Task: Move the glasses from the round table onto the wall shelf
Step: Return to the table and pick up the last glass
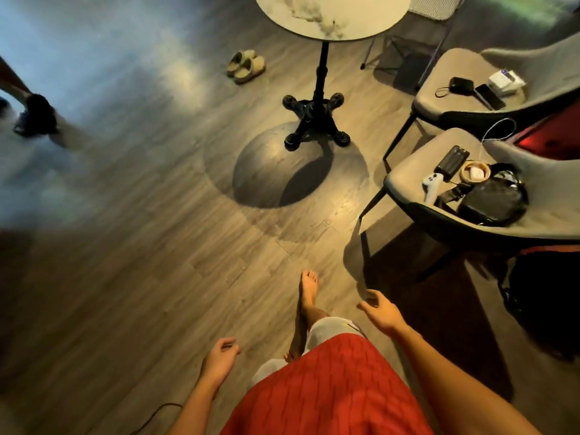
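No glasses visible on the shown part of the round table (pixel 332 17), its pale marbled top cut off by the upper edge of the view, carried on a black post with a four-footed base (pixel 315 122) standing on the wood floor (pixel 125 246). Wall shelf out of view. Near the lower edge, left hand (pixel 219 359) hanging low beside the red top (pixel 326 390), fingers loosely curled, empty. Right hand (pixel 381 313) held forward and out from the body, palm down, fingers spread and slightly bent, empty. One bare foot (pixel 309 291) set forward on the floor between the hands. Pair of slippers (pixel 246 65) on the floor left of the table post. Two grey chairs (pixel 408 180) right of the table, seats loaded with small dark items, a white controller (pixel 431 185) near the front edge of the nearer seat.
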